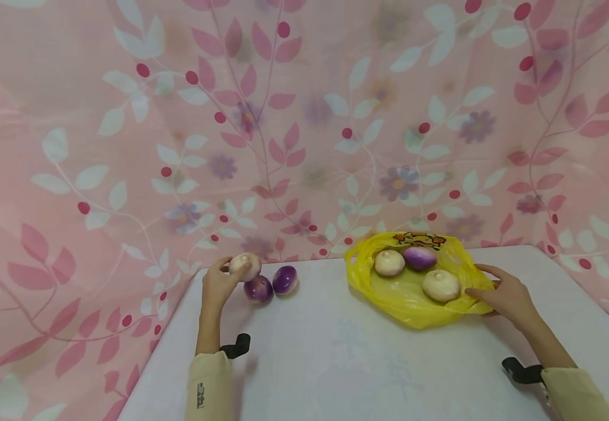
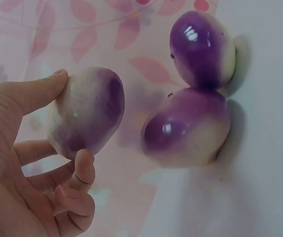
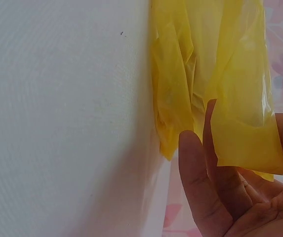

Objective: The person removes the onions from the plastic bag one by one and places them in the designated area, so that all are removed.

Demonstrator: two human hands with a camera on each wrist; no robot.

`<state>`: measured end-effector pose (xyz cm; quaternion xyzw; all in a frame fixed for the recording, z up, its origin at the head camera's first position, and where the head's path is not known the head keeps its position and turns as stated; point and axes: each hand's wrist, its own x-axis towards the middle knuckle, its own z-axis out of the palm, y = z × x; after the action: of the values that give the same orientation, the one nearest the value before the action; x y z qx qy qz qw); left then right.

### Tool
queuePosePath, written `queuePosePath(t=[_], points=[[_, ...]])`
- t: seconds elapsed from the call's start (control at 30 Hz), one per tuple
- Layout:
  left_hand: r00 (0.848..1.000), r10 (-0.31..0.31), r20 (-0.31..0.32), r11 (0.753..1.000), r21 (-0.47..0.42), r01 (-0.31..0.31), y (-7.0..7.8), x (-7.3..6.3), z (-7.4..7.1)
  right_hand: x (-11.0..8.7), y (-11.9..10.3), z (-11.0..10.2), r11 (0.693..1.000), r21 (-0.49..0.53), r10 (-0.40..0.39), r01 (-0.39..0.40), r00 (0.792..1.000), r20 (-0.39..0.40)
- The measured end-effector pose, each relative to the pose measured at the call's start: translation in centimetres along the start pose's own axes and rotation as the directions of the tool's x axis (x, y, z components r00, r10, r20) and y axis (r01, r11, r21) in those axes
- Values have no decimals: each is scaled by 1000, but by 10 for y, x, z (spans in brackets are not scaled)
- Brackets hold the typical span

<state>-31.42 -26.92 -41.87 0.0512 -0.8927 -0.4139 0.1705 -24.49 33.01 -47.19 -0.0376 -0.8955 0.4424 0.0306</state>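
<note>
My left hand [image 1: 220, 283] grips a purple-and-white turnip [image 2: 89, 111] between thumb and fingers, lifted just above the table at its back left. Two more turnips lie touching each other beside it, one nearer turnip [image 1: 258, 290] and one to its right, a purple-topped turnip [image 1: 285, 280]. At the right, a thin yellow plastic bag [image 1: 404, 313] lies with its mouth spread wide. Inside it are two turnips pale side up, including a pale turnip [image 1: 441, 285], and a purple turnip [image 1: 420, 257]. My right hand [image 1: 509, 297] pinches the bag's right rim, thumb inside.
A white-covered table [image 1: 325, 356] carries everything. Right behind its far edge hangs a pink floral cloth [image 1: 304, 117], which also runs down the left side. Dark wrist camera mounts [image 1: 236, 346] stick out from both wrists.
</note>
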Motion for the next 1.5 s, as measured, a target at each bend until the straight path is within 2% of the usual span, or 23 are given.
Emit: queuePosePath(t=[0.17,0.33,0.53,0.73,0.87,1.03,1.3,1.5], points=[[998,-10,-54,1000,18,11,-12,-2,-11,0,1,0,1000,0,4,-4,1000,-4],[995,-35,-93,999,5,35,-27,-3,-15,0,2,-1,1000,-3,3,-3,1000,-6],[986,-113,-126,992,37,118,-38,-6,-18,2,4,-1,1000,-14,10,-11,1000,-6],[973,-211,-99,971,97,220,-45,-12,-16,1,4,-2,1000,-17,16,-16,1000,-9],[966,-249,-72,958,126,256,-51,-16,-11,1,4,-2,1000,-15,25,-25,1000,-4],[966,-249,-62,956,141,256,-58,-18,-7,0,3,-2,999,-15,31,-31,999,-10],[961,-276,-28,949,149,277,-60,-20,-1,-1,4,-2,999,-18,42,-42,999,-8],[966,-260,5,951,176,255,-59,-20,-1,-1,5,-2,1000,-9,25,-25,1000,-17]])
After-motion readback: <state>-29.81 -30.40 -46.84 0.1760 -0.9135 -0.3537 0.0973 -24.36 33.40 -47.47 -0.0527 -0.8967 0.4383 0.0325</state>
